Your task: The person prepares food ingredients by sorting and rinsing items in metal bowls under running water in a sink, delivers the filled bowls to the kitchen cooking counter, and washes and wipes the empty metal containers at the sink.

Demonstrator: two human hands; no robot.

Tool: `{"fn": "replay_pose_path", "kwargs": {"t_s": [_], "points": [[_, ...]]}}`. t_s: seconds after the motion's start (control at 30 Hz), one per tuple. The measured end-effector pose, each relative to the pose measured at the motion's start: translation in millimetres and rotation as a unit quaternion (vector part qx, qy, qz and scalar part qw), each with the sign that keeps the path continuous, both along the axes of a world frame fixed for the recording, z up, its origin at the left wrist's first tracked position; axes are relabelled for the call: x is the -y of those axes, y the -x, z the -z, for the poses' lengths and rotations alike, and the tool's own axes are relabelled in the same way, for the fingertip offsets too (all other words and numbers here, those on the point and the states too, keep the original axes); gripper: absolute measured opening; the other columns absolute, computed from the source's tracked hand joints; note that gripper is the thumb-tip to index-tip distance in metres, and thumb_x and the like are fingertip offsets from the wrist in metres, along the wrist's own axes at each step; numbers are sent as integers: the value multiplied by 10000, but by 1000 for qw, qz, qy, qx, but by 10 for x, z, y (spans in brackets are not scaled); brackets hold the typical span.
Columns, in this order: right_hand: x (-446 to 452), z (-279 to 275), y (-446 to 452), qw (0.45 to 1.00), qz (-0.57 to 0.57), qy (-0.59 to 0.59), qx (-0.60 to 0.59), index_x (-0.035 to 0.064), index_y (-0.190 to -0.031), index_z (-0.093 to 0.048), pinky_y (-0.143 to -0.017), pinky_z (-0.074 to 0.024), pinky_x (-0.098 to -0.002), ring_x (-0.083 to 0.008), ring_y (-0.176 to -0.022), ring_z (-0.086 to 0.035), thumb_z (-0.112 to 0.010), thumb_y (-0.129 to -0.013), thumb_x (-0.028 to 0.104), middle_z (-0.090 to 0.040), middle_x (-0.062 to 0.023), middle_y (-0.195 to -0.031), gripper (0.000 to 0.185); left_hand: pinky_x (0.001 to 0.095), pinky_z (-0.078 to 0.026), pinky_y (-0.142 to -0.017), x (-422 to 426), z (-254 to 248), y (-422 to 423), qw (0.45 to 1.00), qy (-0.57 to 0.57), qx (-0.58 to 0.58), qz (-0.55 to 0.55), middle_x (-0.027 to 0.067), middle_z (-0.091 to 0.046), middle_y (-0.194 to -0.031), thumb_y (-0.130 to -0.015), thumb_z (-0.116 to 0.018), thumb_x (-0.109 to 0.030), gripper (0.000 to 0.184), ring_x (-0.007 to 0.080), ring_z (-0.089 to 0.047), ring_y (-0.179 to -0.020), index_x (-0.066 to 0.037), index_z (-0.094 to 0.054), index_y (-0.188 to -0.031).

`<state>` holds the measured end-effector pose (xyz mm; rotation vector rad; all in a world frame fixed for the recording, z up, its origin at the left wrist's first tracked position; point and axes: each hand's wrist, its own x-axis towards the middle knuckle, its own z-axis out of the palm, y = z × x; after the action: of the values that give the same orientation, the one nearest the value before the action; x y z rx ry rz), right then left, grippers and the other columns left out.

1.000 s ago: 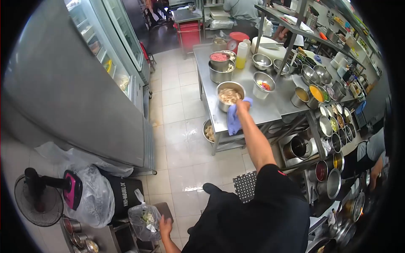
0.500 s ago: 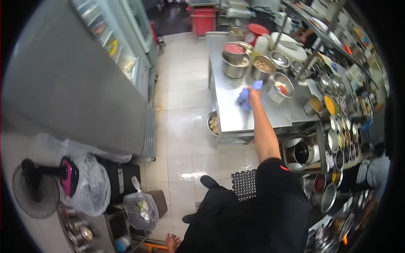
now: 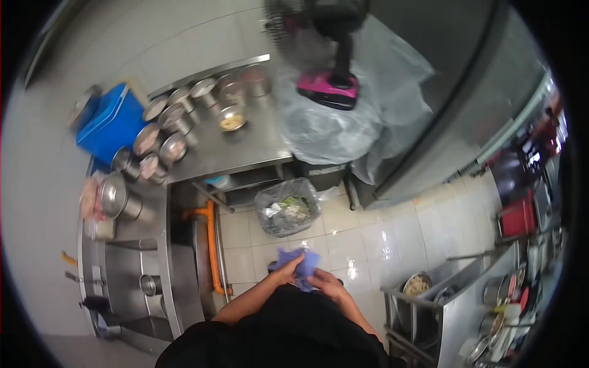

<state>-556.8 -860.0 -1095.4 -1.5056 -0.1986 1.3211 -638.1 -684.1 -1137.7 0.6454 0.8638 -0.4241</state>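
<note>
A crumpled blue-purple cloth [image 3: 311, 262] is held in front of my body, low in the middle of the head view. My left hand [image 3: 287, 271] is closed on its left side, with the thumb on top. From the right, my right hand [image 3: 327, 284] grips the cloth's lower edge, its fingers partly hidden by the folds. Just beyond the hands stands a bin lined with a clear bag [image 3: 265, 214], with green and pale scraps [image 3: 294, 208] inside.
Several metal pots [image 3: 147, 140] and a blue box [image 3: 113, 122] crowd the steel counter at left. A steel sink [image 3: 126, 270] lies below them. A fan with a pink base [image 3: 328, 91] rests on plastic-covered goods beside the fridge. At right is a steel table [image 3: 469, 282].
My view has swung left from the steel worktable to the bin and sink. The cloth, earlier in my right hand on the table, is now between both hands near my body.
</note>
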Motion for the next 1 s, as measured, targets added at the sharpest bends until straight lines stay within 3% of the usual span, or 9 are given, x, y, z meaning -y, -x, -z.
{"fn": "replay_pose_path", "kwargs": {"t_s": [0.07,0.13,0.27,0.33,0.37,0.4,0.6,0.7,1.0], "points": [[-460,-111,56,985,-132,-84,-76,-16,-1328,-394,-996,-365,-364,-286,-1280,-356,-665,-814,361,-346,-219,-1384,693,398,-508,-762,-360,192,219,996,-18,27,-79,114,-617,-1019,-870,-511,-401,453,248,-601,-895,-70,-513,-1181],[-745,-72,108,940,-231,-61,244,55,-1326,-424,-983,-384,-376,-308,-1272,-372,-653,-821,362,-358,-228,-1377,633,433,-495,-821,-805,433,484,984,2,48,-174,130,-612,-1051,-880,-487,-356,408,274,-602,-940,-32,-537,-1123],[-555,427,-333,944,-169,92,268,63,-1269,-489,-855,-466,-360,-285,-997,-587,-634,-826,370,-601,-184,-1108,558,391,-485,-840,-1462,433,861,962,-94,120,-225,135,-615,-1028,-897,-448,-286,367,265,-612,-889,2,-555,-1098],[-30,790,-623,910,-72,165,373,66,-1233,-521,-863,-457,-372,-307,-1008,-585,-635,-808,389,-602,-206,-1092,546,300,-465,-806,-1610,207,868,977,-201,64,-12,73,-601,-945,-868,-446,-316,398,187,-580,-828,-51,-546,-1147],[329,899,-727,888,5,203,413,49,-1205,-536,-878,-448,-381,-320,-1016,-579,-643,-790,387,-601,-205,-1096,546,299,-475,-779,-1693,574,1062,986,-46,100,-125,62,-593,-972,-865,-458,-335,427,174,-575,-834,-65,-505,-1192],[673,914,-796,869,93,268,405,25,-1157,-563,-865,-458,-375,-322,-992,-591,-649,-779,379,-616,-201,-1064,525,313,-500,-741,-1448,289,1172,966,-151,77,-195,67,-590,-1014,-871,-447,-313,422,165,-578,-880,-58,-484,-1206],[3210,229,-530,692,500,393,343,12,-1005,-634,-711,-520,-365,-256,-823,-640,-659,-784,297,-666,-148,-912,361,351,-464,-802,-784,-134,787,968,-241,-6,70,83,-568,-1102,-896,-410,-382,460,177,-545,-990,-52,-500,-1202],[4180,-441,-357,597,741,245,188,17,-963,-627,-517,-526,-332,-203,-692,-610,-634,-788,197,-633,-85,-825,251,350,-465,-803,-536,-94,453,952,-255,0,171,85,-570,-1100,-897,-410,-384,459,178,-547,-989,-52,-503,-1200],[7339,-817,-645,283,926,219,123,-76,-939,-608,-450,-555,-383,-276,-723,-651,-611,-780,264,-633,-187,-882,375,346,-468,-807,1194,-117,-366,888,-322,14,329,93,-576,-1093,-901,-409,-388,458,180,-552,-987,-50,-511,-1193]]}}
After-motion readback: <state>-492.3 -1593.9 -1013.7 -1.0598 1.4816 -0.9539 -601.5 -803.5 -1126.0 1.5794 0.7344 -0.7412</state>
